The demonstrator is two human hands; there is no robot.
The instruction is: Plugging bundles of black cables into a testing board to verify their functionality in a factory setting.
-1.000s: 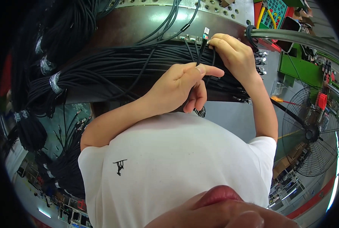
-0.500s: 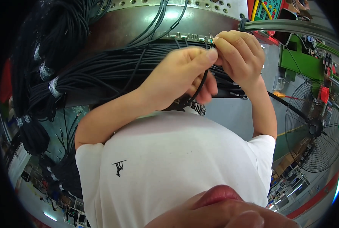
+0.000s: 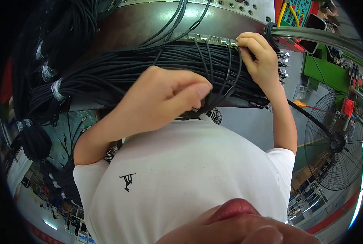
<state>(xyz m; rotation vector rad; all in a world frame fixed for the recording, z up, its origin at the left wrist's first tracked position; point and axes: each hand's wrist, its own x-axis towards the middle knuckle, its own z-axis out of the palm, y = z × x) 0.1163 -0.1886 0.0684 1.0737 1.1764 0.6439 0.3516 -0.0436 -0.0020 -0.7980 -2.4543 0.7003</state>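
A metal strip [image 3: 214, 40] with a row of small connector slots lies across the bench's near edge. Thin black cables [image 3: 210, 67] run from its slots down toward my body. At the strip's right end my right hand [image 3: 259, 59] is closed, its thumb and fingertips pinching the end of the rightmost black cable [image 3: 240, 65]. My left hand [image 3: 169, 99] is curled shut nearer my chest, thumb pressed on the index finger, beside the hanging cables. Whatever its fingers hold is hidden.
A thick bundle of black cables [image 3: 108, 71] lies beneath the strip, tied with clear wrap [image 3: 56, 89] at left. More coiled cables [image 3: 73, 24] hang at far left. A curved metal rail [image 3: 311, 31], green machine [image 3: 326, 69] and wire-cage fan [image 3: 336, 142] stand at right.
My left hand has come away from the right one, moving left and toward my chest. My right hand has shifted slightly; the rightmost cable's end now sits at the strip.
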